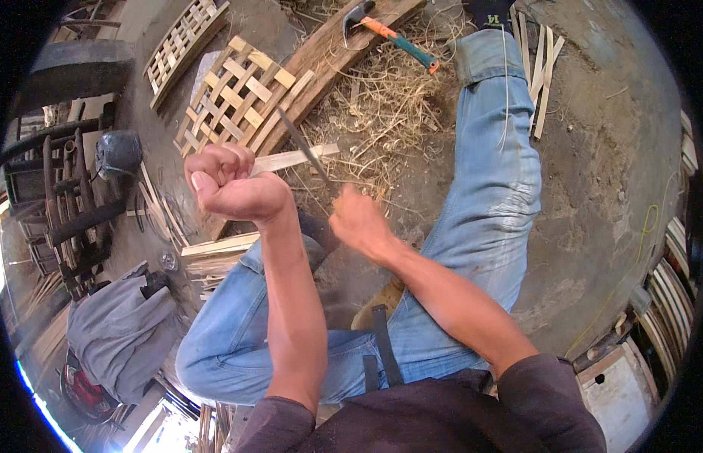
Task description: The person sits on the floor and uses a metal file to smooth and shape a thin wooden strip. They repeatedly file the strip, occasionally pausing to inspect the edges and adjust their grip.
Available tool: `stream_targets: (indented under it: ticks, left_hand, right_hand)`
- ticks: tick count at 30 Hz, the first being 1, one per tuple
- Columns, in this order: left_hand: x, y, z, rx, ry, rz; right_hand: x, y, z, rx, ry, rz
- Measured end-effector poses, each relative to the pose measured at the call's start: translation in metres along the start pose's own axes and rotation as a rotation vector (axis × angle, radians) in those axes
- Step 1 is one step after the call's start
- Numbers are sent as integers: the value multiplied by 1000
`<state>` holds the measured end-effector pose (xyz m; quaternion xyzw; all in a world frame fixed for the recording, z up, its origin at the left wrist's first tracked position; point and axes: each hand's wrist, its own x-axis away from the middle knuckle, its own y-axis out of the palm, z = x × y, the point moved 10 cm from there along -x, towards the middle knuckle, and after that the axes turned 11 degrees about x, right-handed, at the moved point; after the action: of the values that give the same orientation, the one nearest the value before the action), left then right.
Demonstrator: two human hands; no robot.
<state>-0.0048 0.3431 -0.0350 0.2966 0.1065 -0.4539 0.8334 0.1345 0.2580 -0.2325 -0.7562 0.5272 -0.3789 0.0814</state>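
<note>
head view: wood strip in left hand, knife in right hand
fingers are closed round both; strip's probably light, springy, kinda splintery, so pinch it flat near one end

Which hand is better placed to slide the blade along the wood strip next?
Probably the right hand: it already holds the blade, which crosses the pale wood strip in view. The left hand is busy gripping that strip.

A dark short-sleeved shirt tops faded blue jeans. Whitish smudges mark the right leg, its far cuff rolled up.
</note>
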Motion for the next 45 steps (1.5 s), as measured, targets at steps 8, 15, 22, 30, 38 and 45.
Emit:
stream_targets:
  ticks: [8, 15, 22, 30, 38, 45]
  left_hand:
    - [-1, 8, -8, 31, -86, -69]
    - [8, 11, -19, -98, -18, -147]
    - [7, -8, -11, -123, 64, 84]
    - [6, -9, -8, -120, 74, 95]
    - [9, -20, -9, -164, 70, 51]
    - [14, -6, -1, -211, 83, 32]
  right_hand:
    - [-11, -11, 14, 58, 2, 21]
    - [-3, -19, 2, -29, -5, 27]
    - [-18, -10, 0, 33, -23, 14]
    - [-21, -9, -8, -53, -23, 20]
    - [-20, -11, -15, -49, -103, 51]
    - [-20, -2, 0, 82, -45, 22]
